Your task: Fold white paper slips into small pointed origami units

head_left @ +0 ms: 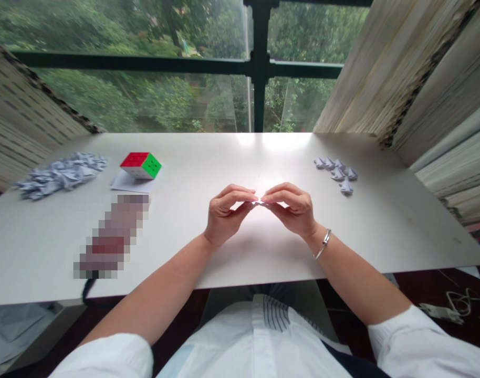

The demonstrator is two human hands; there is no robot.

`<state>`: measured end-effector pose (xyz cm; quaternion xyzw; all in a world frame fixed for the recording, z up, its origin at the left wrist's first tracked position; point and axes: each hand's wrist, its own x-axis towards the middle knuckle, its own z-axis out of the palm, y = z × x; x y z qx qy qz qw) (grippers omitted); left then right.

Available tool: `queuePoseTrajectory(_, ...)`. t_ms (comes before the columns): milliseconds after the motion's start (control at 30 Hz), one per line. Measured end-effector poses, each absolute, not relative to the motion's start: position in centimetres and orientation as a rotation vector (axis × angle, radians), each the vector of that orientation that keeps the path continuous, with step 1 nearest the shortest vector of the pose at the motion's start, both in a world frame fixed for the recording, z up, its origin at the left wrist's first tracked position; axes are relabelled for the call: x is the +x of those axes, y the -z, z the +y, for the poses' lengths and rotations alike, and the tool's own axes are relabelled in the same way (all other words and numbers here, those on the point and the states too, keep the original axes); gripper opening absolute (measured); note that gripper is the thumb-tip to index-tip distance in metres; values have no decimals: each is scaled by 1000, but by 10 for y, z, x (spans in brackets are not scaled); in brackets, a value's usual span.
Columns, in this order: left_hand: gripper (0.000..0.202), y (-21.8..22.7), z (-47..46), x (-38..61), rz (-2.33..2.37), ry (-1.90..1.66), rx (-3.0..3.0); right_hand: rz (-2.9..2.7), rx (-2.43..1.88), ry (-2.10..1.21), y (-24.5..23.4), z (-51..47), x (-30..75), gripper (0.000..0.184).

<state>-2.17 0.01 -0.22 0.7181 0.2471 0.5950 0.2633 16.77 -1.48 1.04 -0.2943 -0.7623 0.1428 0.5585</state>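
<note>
Both hands meet above the middle of the white table, fingertips nearly touching. Between them is a small piece of folded white paper (259, 202), mostly covered by the fingers. My left hand (229, 211) pinches its left end between thumb and fingers. On the other end, my right hand (292, 207) has the same closed pinch. To the right lies a small group of folded paper pieces (337, 172), pointed in shape. A larger heap of similar paper pieces (62, 175) rests at the far left.
A puzzle cube (141, 165) with red, green and white faces sits on white paper (124, 184) at the left. Nearer is a blurred-out long object (112, 236) with a dark cord. The white table (224, 157) reaches a window (145, 100) flanked by curtains (354, 68).
</note>
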Motion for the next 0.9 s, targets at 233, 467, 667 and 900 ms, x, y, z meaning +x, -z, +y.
queuePoseTrajectory(233, 9, 6, -2, -24, 595, -1744, 2065, -1867, -618, -100, -6, -15, 171, 10)
queuePoseTrajectory(467, 20, 5, -1, -27, 485, -1846, 2157, -1836, -499, 29, -11, -17, 170, 16)
queuePoseTrajectory(667, 12, 4, -1, -28, 522, -1808, 2169, -1869, -623, 42, -10, -17, 169, 8)
queuePoseTrajectory(900, 12, 2, -4, -22, 546, -1762, 2011, -1829, -576, -114, -10, -19, 166, 18)
